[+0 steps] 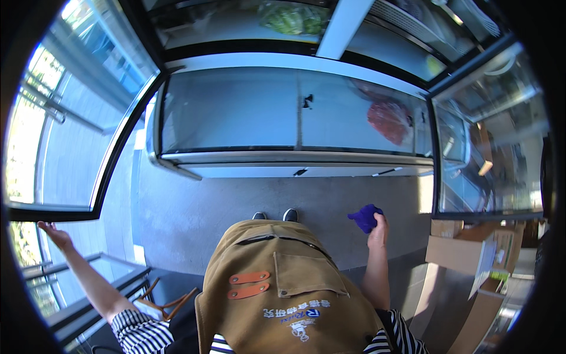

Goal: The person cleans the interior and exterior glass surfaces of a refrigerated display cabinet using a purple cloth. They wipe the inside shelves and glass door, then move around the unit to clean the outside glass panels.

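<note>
My right hand (378, 231) is closed around a bunched purple cloth (366, 217), held out over the floor to the right of my apron. My left hand (56, 236) reaches out at the far left, fingers apart, just under the bottom corner of an open glass door (95, 194) with a black frame; whether it touches the frame I cannot tell. A second framed glass door (491, 216) stands open on the right. Between the doors is a display refrigerator (283, 159), with a bag of red meat (389, 121) behind the glass of its lower part.
Bagged green vegetables (292, 20) lie on an upper shelf. Cardboard boxes (460, 254) are stacked at the right, below the right door. Behind my left arm stand a dark-framed glass case (101, 261) and a brown-handled bag (152, 309). My shoes (290, 215) are on the grey floor.
</note>
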